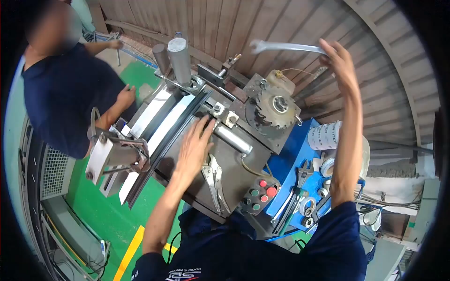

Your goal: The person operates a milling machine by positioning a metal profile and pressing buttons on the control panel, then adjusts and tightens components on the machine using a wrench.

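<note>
My right hand (340, 65) is raised at the upper right, closed around one end of a silver wrench (290, 47). The wrench points left, above the toothed circular saw blade (263, 111), apart from it. My left hand (193, 146) rests with fingers stretched out at the metal machine table (243, 168), its fingertips near a clamp block (229, 118) and a silver cylinder (234, 139). Beside that hand lie locking pliers (215, 181). Long dark and white profiles (164, 145) run along the machine's left side.
A co-worker (70, 93) stands at the left, hands near the machine. A button box (260, 194) sits at the table's front right. Tools and tape rolls (307, 206) fill a blue tray (287, 187). Upright cylinders (179, 61) rise at the back; a corrugated wall (300, 23) stands behind.
</note>
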`<state>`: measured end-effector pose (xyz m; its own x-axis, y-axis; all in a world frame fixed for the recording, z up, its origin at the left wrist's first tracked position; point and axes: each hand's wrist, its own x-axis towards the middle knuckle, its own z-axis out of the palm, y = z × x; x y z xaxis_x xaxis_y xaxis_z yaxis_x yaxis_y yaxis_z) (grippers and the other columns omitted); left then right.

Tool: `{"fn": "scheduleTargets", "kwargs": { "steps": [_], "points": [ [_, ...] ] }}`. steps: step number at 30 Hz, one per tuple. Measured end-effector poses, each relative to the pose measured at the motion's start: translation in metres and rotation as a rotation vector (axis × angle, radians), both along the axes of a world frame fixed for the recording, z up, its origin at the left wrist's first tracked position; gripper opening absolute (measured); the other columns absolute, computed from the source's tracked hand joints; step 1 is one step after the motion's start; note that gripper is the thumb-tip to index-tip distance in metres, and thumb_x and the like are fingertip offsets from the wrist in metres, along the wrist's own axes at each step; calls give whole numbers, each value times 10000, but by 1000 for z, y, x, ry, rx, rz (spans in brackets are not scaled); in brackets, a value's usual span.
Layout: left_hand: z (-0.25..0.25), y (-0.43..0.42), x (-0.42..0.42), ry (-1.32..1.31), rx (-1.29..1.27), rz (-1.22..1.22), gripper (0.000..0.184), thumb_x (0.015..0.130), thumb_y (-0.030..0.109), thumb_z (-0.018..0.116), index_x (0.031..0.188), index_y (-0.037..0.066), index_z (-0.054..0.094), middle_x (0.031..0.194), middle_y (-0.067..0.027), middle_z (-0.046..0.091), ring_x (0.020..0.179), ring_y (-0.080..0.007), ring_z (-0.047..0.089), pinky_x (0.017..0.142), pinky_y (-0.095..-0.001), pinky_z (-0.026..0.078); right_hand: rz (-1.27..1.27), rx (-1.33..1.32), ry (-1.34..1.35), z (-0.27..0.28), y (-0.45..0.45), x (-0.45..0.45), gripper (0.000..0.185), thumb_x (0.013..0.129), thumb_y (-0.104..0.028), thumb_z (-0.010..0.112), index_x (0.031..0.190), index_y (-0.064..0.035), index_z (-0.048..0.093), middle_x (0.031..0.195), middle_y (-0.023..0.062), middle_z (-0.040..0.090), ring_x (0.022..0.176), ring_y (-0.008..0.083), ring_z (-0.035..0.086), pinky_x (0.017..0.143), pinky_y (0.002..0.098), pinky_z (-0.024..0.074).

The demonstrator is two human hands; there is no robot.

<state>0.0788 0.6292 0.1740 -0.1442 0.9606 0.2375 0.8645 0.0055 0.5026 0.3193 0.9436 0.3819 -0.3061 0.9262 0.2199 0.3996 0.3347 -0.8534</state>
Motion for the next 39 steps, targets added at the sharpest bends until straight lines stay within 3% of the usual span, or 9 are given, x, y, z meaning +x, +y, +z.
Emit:
{"fn": "scheduleTargets", "kwargs": {
  "steps": [4, 9, 14, 17, 19, 21, 25, 29, 39],
  "points": [
    [-5, 32, -13, 191, -27, -126, 708, 819, 147, 775, 1459, 65, 484, 1471, -113, 526, 1347, -328, 500, 1099, -435, 416, 77, -228, 152, 16, -98, 89, 267, 1032, -276, 613, 1159, -40, 605, 823, 24, 614, 733, 99, 611, 612, 216, 480],
    [6, 51, -21, 394, -71, -335, 747, 752, 171, 823, 1426, 59, 521, 1457, -96, 552, 1317, -277, 537, 1042, -411, 431, 29, -483, 121, -61, -155, 114, 254, 1026, -289, 630, 1142, -63, 642, 665, -55, 502, 508, 47, 431, 429, 226, 338],
    [26, 76, -21, 502, -237, -413, 739, 681, 177, 864, 1364, 82, 598, 1373, -75, 627, 1244, -269, 593, 1021, -404, 412, 147, -425, 49, -148, -194, 117, 309, 990, -273, 695, 1135, 0, 695, 664, -43, 563, 564, 45, 476, 508, 265, 378],
    [48, 91, -11, 588, -357, -443, 730, 647, 175, 880, 1327, 83, 630, 1297, -69, 664, 1175, -280, 622, 997, -403, 422, 223, -278, -147, -175, -191, 105, 318, 956, -270, 705, 1080, 23, 723, 676, 85, 654, 635, 127, 616, 608, 330, 477],
    [46, 90, -11, 561, -341, -447, 725, 617, 171, 894, 1296, 86, 654, 1237, -70, 682, 1131, -295, 631, 997, -406, 427, 231, -216, -263, -196, -184, 92, 314, 961, -295, 675, 1062, -5, 742, 793, 195, 721, 748, 332, 710, 710, 421, 522],
    [46, 86, -8, 545, -319, -417, 734, 598, 164, 902, 1286, 88, 660, 1228, -73, 682, 1134, -307, 628, 998, -410, 431, 261, -193, -310, -215, -175, 80, 323, 964, -308, 667, 1065, -11, 743, 860, 218, 735, 818, 402, 708, 747, 449, 524],
    [47, 87, -6, 545, -313, -407, 713, 589, 136, 904, 1262, 87, 673, 1206, -75, 688, 1151, -317, 621, 1025, -428, 420, 321, -237, -312, -220, -161, 64, 319, 960, -291, 680, 1074, 1, 739, 828, 205, 731, 769, 345, 718, 723, 422, 531],
    [43, 89, -8, 524, -312, -426, 705, 575, 124, 904, 1242, 86, 677, 1209, -80, 687, 1171, -332, 609, 1060, -435, 404, 395, -381, -257, -220, -137, 63, 306, 925, -268, 741, 1036, 17, 750, 694, 136, 698, 606, 181, 672, 617, 359, 522],
    [45, 86, -10, 477, -256, -403, 699, 545, 93, 909, 1208, 87, 687, 1203, -97, 692, 1156, -351, 617, 1078, -460, 406, 318, -362, -247, -211, -170, 66, 360, 884, -347, 786, 934, 6, 743, 668, 135, 681, 633, 201, 668, 653, 382, 524]
  ]
}}
